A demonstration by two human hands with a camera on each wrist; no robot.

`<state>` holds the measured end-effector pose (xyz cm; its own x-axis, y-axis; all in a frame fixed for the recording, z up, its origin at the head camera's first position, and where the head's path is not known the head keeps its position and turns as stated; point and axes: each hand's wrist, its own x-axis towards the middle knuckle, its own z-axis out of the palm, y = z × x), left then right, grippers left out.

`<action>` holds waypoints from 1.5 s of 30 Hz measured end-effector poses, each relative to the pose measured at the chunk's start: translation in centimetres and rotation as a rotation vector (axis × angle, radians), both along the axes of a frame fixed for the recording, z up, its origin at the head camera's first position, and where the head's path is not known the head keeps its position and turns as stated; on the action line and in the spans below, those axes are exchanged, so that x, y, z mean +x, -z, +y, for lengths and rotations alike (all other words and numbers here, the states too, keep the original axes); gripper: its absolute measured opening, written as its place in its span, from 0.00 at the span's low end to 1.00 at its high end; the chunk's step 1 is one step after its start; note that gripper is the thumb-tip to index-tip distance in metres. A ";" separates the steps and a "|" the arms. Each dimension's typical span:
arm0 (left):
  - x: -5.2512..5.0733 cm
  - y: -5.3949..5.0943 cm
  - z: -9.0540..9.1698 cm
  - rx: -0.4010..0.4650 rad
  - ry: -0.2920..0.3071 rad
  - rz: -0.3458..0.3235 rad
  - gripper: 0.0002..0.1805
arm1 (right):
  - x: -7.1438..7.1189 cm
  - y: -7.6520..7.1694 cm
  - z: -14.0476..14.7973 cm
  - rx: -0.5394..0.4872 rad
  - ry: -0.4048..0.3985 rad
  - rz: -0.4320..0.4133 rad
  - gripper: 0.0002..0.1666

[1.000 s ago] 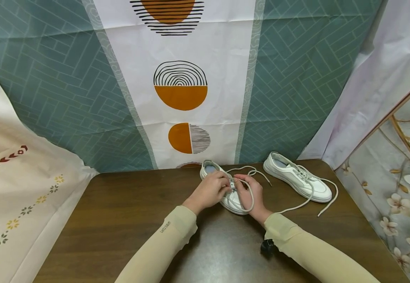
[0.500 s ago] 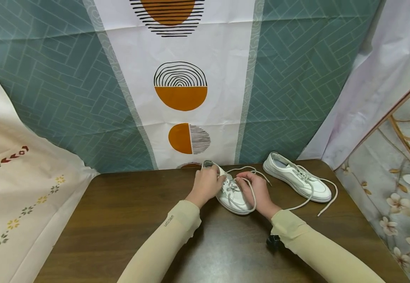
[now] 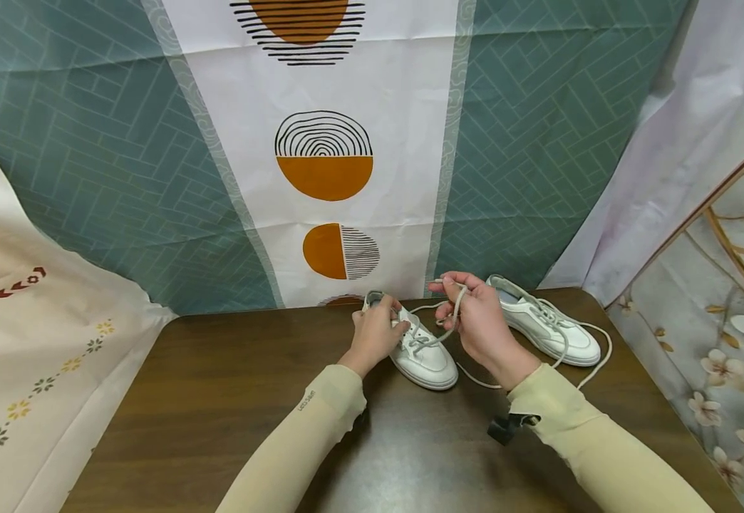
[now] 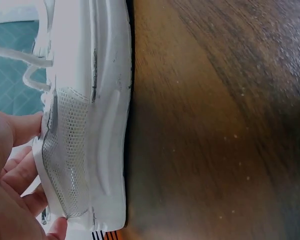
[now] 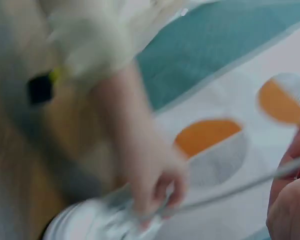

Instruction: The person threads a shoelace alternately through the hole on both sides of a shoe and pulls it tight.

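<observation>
A white lace-up sneaker [image 3: 428, 370] stands on the table, its toe toward me. My left hand [image 3: 374, 333] grips the sneaker's upper beside the ankle opening. In the left wrist view, the thumb [image 4: 26, 128] lies near the eyelets and the other fingers reach over the collar, partly hidden. Up and to the right of the sneaker, my right hand [image 3: 479, 319] pinches a white shoelace [image 5: 235, 190]. That lace runs taut from the sneaker's eyelets to the right fingers in the right wrist view, which is blurred.
A second white sneaker [image 3: 580, 348] with loose laces stands behind my right hand, near the right end of the brown table [image 3: 231, 399]. A patterned cloth [image 3: 410, 142] hangs at the table's back edge. A small black device [image 3: 502, 429] is by my right sleeve.
My right hand has risen and moved right and away from the sneaker, drawing the lace with it. My left hand has moved from the eyelets back to the collar.
</observation>
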<state>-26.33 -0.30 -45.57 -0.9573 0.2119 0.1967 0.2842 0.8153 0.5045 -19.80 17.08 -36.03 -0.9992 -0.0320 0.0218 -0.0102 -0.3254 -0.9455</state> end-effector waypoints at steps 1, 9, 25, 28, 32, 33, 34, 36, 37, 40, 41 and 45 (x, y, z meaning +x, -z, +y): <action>0.0 0.0 0.0 0.001 -0.002 0.005 0.17 | 0.3 -0.9 -0.1 -0.008 -0.007 0.002 0.15; 0.0 0.1 -0.1 0.018 -0.005 0.020 0.17 | 2.7 -5.4 -1.0 -0.122 -0.080 0.058 0.11; -0.3 0.2 -0.4 0.083 -0.028 -0.040 0.21 | 0.6 -3.5 -0.2 0.297 0.056 0.209 0.17; -0.4 0.1 -0.4 0.102 -0.041 -0.062 0.21 | -1.1 0.5 0.8 0.482 0.070 0.125 0.19; -0.4 -0.1 -0.3 0.122 -0.028 -0.068 0.20 | -2.6 5.4 1.7 0.698 0.038 0.066 0.14; -0.4 -0.2 -0.3 0.129 -0.021 -0.070 0.20 | -2.8 6.3 1.8 0.761 0.026 0.062 0.13; -0.4 -0.2 -0.3 0.137 -0.015 -0.075 0.19 | -3.0 7.1 1.9 0.823 0.011 0.070 0.11; -0.4 -0.3 -0.3 0.152 -0.001 -0.089 0.20 | -3.2 8.3 2.0 0.941 -0.017 0.094 0.08; -0.4 -0.3 -0.4 0.154 0.006 -0.095 0.20 | -3.2 8.7 2.0 0.996 -0.023 0.114 0.08; -0.4 -0.3 -0.5 0.167 0.026 -0.112 0.22 | -3.3 9.2 1.9 1.127 -0.010 0.165 0.06; -0.4 -0.3 -0.5 0.172 0.036 -0.118 0.23 | -3.4 9.3 1.9 1.149 -0.011 0.181 0.06; -0.4 -0.3 -0.6 0.193 0.064 -0.128 0.26 | -3.7 9.4 1.8 1.213 -0.038 0.221 0.06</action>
<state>-26.77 -0.93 -45.24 -0.9628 0.2436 0.1172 0.2560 0.6824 0.6846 -23.53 18.85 -45.46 -0.9758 -0.1786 0.1262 -0.2182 0.7577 -0.6150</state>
